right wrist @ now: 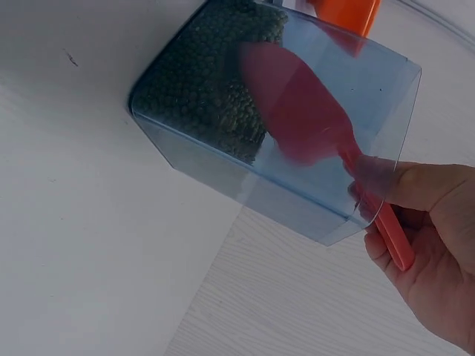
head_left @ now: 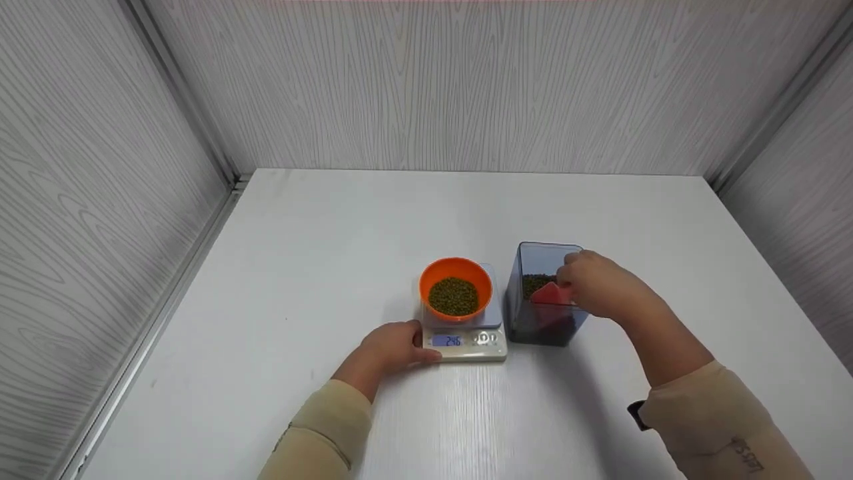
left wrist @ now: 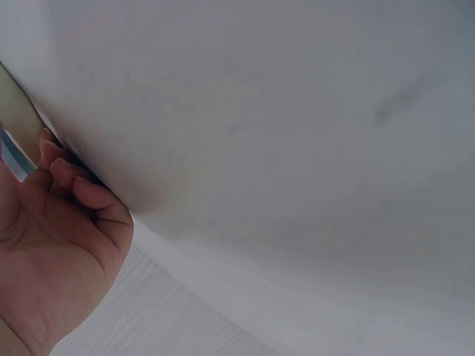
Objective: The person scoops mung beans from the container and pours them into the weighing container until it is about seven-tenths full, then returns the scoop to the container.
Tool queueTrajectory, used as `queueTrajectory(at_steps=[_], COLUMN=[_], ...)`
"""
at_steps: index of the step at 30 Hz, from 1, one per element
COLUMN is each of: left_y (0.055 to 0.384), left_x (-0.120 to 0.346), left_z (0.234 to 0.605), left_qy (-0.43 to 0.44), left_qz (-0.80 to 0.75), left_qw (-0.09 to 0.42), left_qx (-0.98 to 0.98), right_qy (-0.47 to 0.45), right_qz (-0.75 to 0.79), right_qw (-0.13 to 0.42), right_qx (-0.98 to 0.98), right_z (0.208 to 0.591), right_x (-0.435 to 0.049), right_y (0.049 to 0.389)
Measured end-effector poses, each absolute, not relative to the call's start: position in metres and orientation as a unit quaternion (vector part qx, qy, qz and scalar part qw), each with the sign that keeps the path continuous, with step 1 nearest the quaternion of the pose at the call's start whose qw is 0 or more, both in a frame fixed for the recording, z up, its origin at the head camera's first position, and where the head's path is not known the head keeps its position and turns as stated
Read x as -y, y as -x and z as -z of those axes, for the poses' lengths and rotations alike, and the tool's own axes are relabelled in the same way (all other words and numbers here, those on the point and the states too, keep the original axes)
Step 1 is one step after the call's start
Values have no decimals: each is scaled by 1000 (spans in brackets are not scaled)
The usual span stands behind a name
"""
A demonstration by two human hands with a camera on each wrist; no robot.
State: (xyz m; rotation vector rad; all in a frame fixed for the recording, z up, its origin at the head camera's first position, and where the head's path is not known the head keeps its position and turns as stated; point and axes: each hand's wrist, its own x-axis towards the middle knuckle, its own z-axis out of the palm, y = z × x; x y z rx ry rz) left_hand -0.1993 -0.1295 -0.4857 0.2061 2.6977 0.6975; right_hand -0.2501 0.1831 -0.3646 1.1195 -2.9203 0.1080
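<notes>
An orange bowl [head_left: 484, 283] with small green beans [head_left: 453, 297], which look like mung beans, sits on a white kitchen scale [head_left: 493, 352]. The scale's display appears to read 246. At its front left corner my left hand [head_left: 393, 345] holds the scale's edge; curled fingers [left wrist: 67, 174] show against its side in the left wrist view. My right hand [head_left: 596, 283] grips the handle of a red scoop [right wrist: 297, 104], reaching over the rim of a clear bluish container [head_left: 543, 250]. Inside that container, the scoop's blade is by the dark green beans [right wrist: 200, 81].
The container stands close to the right side of the scale on a white table [head_left: 300, 267]. Pale wood-grain panels [head_left: 426, 87] enclose the table at the back and both sides.
</notes>
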Motion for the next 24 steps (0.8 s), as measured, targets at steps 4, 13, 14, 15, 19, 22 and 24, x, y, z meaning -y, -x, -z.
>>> queueTrajectory(at_steps=[4, 13, 14, 15, 19, 22, 24], left_y=[199, 199, 199, 199, 200, 200, 199], left_x=[129, 129, 129, 129, 129, 129, 130], left_z=[485, 485, 486, 485, 485, 485, 485], left_qy=[-74, -74, -75, -75, -74, -74, -76], left_qz=[-249, -249, -249, -248, -245, -246, -249], left_qw=[173, 176, 176, 176, 178, 176, 173], left_qx=[-950, -949, -949, -950, -950, -950, -950], right_qy=[-355, -333, -332, -330, -327, -329, -332], right_qz=[-62, -68, -67, -68, -74, -85, -91], right_qw=[-12, -43, -45, -48, -54, -49, -45], right_qx=[933, 939, 940, 940, 941, 939, 938], right_z=[364, 368, 369, 369, 374, 377, 379], right_x=[-184, -182, -182, -182, -181, -181, -181], right_y=[251, 254, 255, 255, 256, 257, 258])
